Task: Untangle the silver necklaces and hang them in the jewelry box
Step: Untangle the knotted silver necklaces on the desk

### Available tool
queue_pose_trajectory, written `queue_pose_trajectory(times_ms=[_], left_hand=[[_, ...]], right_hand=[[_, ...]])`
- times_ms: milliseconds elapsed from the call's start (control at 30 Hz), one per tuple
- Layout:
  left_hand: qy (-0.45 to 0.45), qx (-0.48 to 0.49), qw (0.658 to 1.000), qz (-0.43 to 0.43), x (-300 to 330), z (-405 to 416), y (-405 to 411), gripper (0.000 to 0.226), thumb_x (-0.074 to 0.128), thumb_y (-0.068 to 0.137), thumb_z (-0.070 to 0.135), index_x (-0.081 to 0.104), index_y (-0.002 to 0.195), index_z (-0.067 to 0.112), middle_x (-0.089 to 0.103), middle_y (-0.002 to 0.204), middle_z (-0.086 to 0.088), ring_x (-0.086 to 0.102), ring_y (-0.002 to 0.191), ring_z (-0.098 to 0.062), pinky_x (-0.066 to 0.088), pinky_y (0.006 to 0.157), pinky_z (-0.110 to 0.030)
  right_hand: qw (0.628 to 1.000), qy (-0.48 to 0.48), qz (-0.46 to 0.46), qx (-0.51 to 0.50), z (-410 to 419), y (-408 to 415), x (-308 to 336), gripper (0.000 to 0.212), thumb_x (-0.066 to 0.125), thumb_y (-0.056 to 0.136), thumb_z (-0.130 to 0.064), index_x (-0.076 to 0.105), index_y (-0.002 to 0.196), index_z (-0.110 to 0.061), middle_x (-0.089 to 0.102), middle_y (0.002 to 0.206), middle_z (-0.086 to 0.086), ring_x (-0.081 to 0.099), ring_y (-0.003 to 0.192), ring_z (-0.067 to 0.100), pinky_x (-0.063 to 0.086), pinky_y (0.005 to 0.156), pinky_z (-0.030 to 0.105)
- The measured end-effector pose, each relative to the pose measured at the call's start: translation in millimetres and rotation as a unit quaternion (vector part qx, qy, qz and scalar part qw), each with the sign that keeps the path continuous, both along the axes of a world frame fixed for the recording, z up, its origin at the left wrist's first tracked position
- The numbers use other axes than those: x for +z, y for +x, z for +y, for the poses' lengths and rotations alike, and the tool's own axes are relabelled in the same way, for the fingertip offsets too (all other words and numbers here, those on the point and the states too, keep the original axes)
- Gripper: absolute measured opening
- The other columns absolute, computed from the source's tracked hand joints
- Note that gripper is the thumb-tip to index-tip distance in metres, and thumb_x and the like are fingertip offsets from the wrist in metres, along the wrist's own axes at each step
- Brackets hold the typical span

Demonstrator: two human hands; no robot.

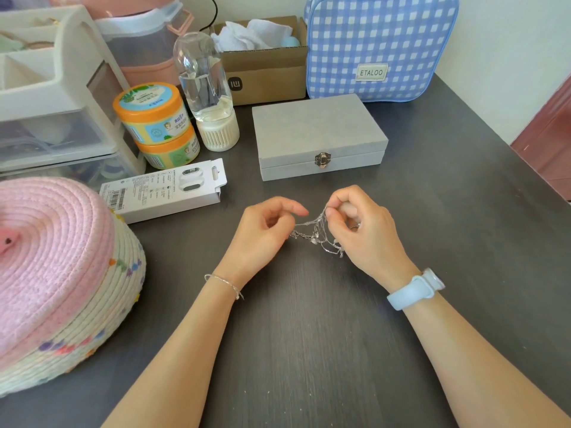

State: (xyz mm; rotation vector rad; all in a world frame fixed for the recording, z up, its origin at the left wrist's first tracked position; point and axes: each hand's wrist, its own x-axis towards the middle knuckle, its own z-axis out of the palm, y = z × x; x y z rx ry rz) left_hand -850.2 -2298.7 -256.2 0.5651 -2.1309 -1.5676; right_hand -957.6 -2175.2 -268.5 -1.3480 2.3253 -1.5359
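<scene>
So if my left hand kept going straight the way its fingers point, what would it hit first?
Probably the tangled silver necklaces, then your right hand pinching them. Your left hand points rightward toward both; depth is unclear.

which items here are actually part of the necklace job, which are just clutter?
Part of the job:
- tangled silver necklaces, pinched between left hand and right hand
- grey jewelry box, lid shut and latched

Just lying about:
- blue gingham bag
- cardboard box
- clear bottle
- two stacked orange-lidded jars
- white retail carton
- pink woven basket
- drawer organiser
</scene>
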Motion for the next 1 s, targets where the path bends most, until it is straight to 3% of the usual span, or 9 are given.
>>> queue_pose_trajectory(times_ms=[167,333,533,700,833,1000], left_hand=[[-0.04,-0.026,0.998,-0.03,0.4,6.7,-0.3,0.016,0.059,0.088,0.012,0.068,0.082,0.025,0.059,0.054,0.016,0.053,0.059,0.001,0.042,0.065,-0.013],[-0.032,-0.031,0.999,0.01,-0.2,6.8,-1.4,0.012,0.066,0.082,0.018,0.067,0.079,0.029,0.059,0.081,0.006,0.053,0.075,-0.005,0.043,0.068,-0.025],[0.009,-0.026,1.0,-0.003,2.9,5.1,-0.8,0.017,0.065,0.084,0.009,0.066,0.074,0.022,0.06,0.081,0.005,0.053,0.074,-0.004,0.042,0.073,-0.022],[0.025,-0.027,0.999,-0.008,4.9,3.2,0.4,0.016,0.065,0.083,0.008,0.067,0.073,0.02,0.062,0.078,0.008,0.054,0.074,-0.004,0.044,0.074,-0.017],[0.036,0.002,0.999,0.0,3.5,4.6,-2.3,0.018,0.064,0.084,0.008,0.065,0.071,0.02,0.061,0.074,0.008,0.053,0.068,0.0,0.042,0.069,-0.011],[0.039,0.019,0.999,0.01,0.9,5.0,-4.0,0.018,0.064,0.084,0.01,0.064,0.072,0.022,0.06,0.074,0.006,0.051,0.068,-0.003,0.042,0.068,-0.012]], right_hand=[[1.0,-0.008,0.017,0.019,-0.4,-0.2,0.3,0.005,0.049,0.084,-0.028,0.047,0.082,-0.033,0.054,0.06,-0.018,0.047,0.053,0.017,0.044,0.059,0.037],[0.999,-0.02,0.021,0.031,-1.9,0.1,-0.5,0.007,0.044,0.082,-0.038,0.049,0.083,-0.033,0.052,0.058,-0.021,0.045,0.052,0.014,0.042,0.058,0.033],[0.999,-0.004,0.033,-0.006,-1.2,0.2,-0.8,0.003,0.049,0.083,-0.03,0.05,0.085,-0.032,0.055,0.065,-0.022,0.048,0.055,0.015,0.043,0.058,0.033],[0.996,0.012,0.071,-0.048,-0.8,0.3,-1.2,0.004,0.053,0.082,-0.024,0.056,0.082,-0.023,0.05,0.077,-0.016,0.045,0.061,-0.002,0.042,0.057,0.032],[0.998,-0.014,0.052,-0.036,-0.2,-0.1,-0.6,0.008,0.054,0.08,-0.017,0.058,0.085,-0.021,0.05,0.085,-0.016,0.047,0.065,-0.004,0.04,0.056,0.028],[0.999,0.006,0.047,-0.013,-0.4,3.2,0.6,0.008,0.057,0.078,-0.025,0.065,0.08,-0.023,0.05,0.081,-0.019,0.05,0.071,-0.01,0.034,0.058,0.021]])
